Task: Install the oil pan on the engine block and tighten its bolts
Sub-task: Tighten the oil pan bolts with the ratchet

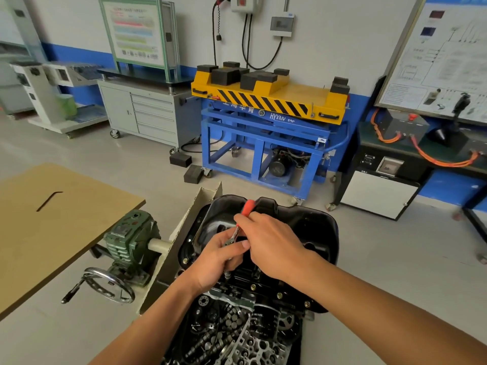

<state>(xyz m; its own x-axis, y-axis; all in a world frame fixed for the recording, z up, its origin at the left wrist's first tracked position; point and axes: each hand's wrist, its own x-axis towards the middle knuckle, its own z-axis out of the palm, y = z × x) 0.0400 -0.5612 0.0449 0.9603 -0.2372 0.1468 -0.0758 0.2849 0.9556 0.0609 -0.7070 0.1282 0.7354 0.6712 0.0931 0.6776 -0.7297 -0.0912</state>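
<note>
The black oil pan (pixel 313 227) lies on top of the engine block (pixel 237 335), which sits on a stand below me. Brass-coloured bolts (pixel 253 287) line the pan's near flange. My right hand (pixel 274 246) grips a ratchet wrench with a red handle (pixel 248 206) that sticks up past my fingers. My left hand (pixel 221 256) pinches the metal head and extension of the wrench, whose socket (pixel 227 274) points down at the near flange. Both hands meet over the middle of the pan.
A green gearbox with a handwheel (pixel 110 284) holds the stand at the left. A brown table (pixel 52 222) with an Allen key (pixel 48 200) is further left. A blue and yellow lift cart (pixel 266 122) stands behind, a black cabinet (pixel 379 191) to the right.
</note>
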